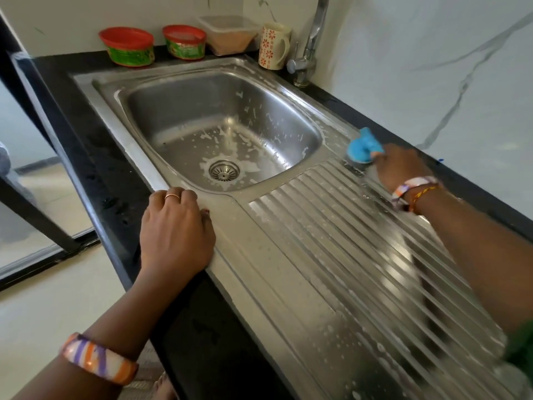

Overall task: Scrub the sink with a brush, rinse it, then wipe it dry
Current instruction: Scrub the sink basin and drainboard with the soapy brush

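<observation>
Soft daylight, glare on the steel sink (184,82), wide-angle bending at edges, motion blur lower right.

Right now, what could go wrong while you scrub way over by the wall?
1. The brush in the right hand is at the far edge of the soapy drainboard; a hard stroke could flick suds onto the wall or counter.
2. The left hand rests on the wet sink rim; leaning on it, it might slip.
3. The mug stands close to the basin's back corner; a wide sweep there could knock it.
</observation>
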### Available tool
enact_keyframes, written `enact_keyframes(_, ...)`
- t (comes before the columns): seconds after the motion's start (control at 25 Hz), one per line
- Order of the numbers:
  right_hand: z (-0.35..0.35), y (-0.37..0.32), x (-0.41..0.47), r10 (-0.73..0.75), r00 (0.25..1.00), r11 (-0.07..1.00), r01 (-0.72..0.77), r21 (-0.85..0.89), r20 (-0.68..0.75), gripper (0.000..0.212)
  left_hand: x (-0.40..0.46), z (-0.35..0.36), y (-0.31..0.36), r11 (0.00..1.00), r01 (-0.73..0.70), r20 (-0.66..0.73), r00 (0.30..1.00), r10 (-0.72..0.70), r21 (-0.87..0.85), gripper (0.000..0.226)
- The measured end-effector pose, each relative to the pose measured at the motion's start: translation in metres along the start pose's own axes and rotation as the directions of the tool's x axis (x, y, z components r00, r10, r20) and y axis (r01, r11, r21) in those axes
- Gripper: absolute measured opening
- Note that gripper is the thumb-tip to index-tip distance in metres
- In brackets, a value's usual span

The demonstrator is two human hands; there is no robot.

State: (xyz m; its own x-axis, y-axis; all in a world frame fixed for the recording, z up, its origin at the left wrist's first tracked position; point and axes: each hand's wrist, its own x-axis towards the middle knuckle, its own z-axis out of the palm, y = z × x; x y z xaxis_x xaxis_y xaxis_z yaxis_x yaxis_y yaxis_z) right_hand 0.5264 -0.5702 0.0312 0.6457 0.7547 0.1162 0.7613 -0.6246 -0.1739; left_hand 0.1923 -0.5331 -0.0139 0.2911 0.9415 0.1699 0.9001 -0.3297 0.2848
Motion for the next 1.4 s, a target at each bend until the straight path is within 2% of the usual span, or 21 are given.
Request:
enact_keyframes(0.08,0.009,-0.031,-0.053,-0.243,0.969,0.964,0.235,0.125,0.049,0.034,0.001,0.001,-0.001,1.0,-0.004,0.007,1.0,0.003,0.011,0.036)
enact_keyframes(0.16,0.012,-0.066,-0.117,-0.527,0.842,0.835,0.488,0.255,0.116,0.036,0.001,0.0,0.0,1.0,-0.005,0.014,1.0,0.005,0.013,0.036)
enact_keyframes(0.2,0.013,-0.075,-0.138,-0.603,0.785,0.787,0.558,0.264,0.138,0.04,0.0,0.0,0.0,1.0,-0.004,0.016,1.0,0.004,0.012,0.036)
enact_keyframes(0.24,0.014,-0.075,-0.143,-0.616,0.775,0.782,0.579,0.231,0.139,0.042,0.0,-0.001,0.0,1.0,-0.001,0.016,1.0,0.001,0.014,0.036)
enact_keyframes(0.28,0.014,-0.066,-0.131,-0.574,0.812,0.814,0.552,0.182,0.105,0.041,0.0,-0.001,0.0,1.0,0.002,0.016,1.0,-0.003,0.018,0.037)
enact_keyframes(0.4,0.009,-0.011,-0.06,-0.199,0.98,0.979,0.199,0.048,0.0,0.04,-0.001,-0.001,0.0,1.0,0.003,0.013,1.0,-0.004,0.017,0.037)
enact_keyframes(0.48,0.0,0.023,-0.033,0.049,0.999,0.999,-0.049,-0.012,-0.022,0.04,-0.001,-0.002,0.001,1.0,-0.001,0.009,1.0,0.001,0.013,0.036)
enact_keyframes(0.52,-0.001,0.024,-0.034,0.076,0.997,0.997,-0.077,-0.006,-0.031,0.039,-0.001,-0.001,0.001,1.0,-0.002,0.006,1.0,0.002,0.01,0.036)
enact_keyframes(0.56,0.0,0.016,-0.046,0.029,0.999,0.999,-0.028,0.027,-0.026,0.037,-0.001,-0.002,0.001,1.0,-0.003,0.004,1.0,0.003,0.007,0.036)
enact_keyframes(0.64,0.006,-0.014,-0.091,-0.186,0.982,0.973,0.18,0.145,0.031,0.035,-0.002,-0.002,0.002,1.0,-0.007,0.003,1.0,0.007,0.008,0.037)
enact_keyframes(0.72,0.006,-0.047,-0.151,-0.481,0.871,0.859,0.446,0.252,0.098,0.038,-0.003,-0.003,0.002,1.0,-0.006,0.005,1.0,0.006,0.006,0.037)
enact_keyframes(0.8,0.003,-0.056,-0.176,-0.595,0.791,0.8,0.569,0.192,0.138,0.05,-0.003,-0.004,0.002,1.0,0.001,0.008,1.0,-0.001,-0.002,0.038)
enact_keyframes(0.88,0.003,-0.032,-0.145,-0.478,0.875,0.878,0.473,0.066,0.081,0.046,-0.004,-0.005,0.002,1.0,0.007,0.008,1.0,-0.007,-0.014,0.037)
enact_keyframes(0.96,-0.006,0.013,-0.097,-0.196,0.98,0.98,0.196,-0.019,0.03,0.04,-0.005,-0.005,0.003,1.0,0.009,0.001,1.0,-0.009,-0.029,0.036)
enact_keyframes(1.04,-0.019,0.055,-0.071,0.066,0.998,0.995,-0.068,-0.078,-0.022,0.041,-0.006,-0.006,0.003,0.999,0.01,-0.003,1.0,-0.01,-0.041,0.034)
enact_keyframes(1.08,-0.02,0.062,-0.071,0.114,0.993,0.991,-0.117,-0.066,-0.036,0.041,-0.007,-0.006,0.003,0.999,0.01,-0.001,1.0,-0.01,-0.046,0.034)
enact_keyframes(1.16,-0.015,0.05,-0.094,0.019,1.0,0.999,-0.019,0.029,-0.005,0.038,-0.006,-0.006,0.003,0.999,0.01,0.002,1.0,-0.01,-0.052,0.034)
enact_keyframes(1.24,-0.009,0.018,-0.142,-0.224,0.973,0.964,0.213,0.16,0.052,0.035,-0.006,-0.006,0.003,0.998,0.013,0.003,1.0,-0.012,-0.054,0.034)
enact_keyframes(1.28,-0.009,0.0,-0.171,-0.36,0.929,0.918,0.337,0.208,0.087,0.035,-0.006,-0.006,0.003,0.998,0.015,0.005,1.0,-0.014,-0.054,0.035)
enact_keyframes(1.36,-0.009,-0.014,-0.205,-0.509,0.85,0.857,0.488,0.164,0.135,0.037,-0.007,-0.006,0.003,0.998,0.018,0.005,1.0,-0.018,-0.055,0.034)
enact_keyframes(1.4,-0.009,-0.008,-0.201,-0.495,0.86,0.868,0.484,0.109,0.122,0.038,-0.008,-0.006,0.003,0.998,0.02,0.001,1.0,-0.02,-0.056,0.034)
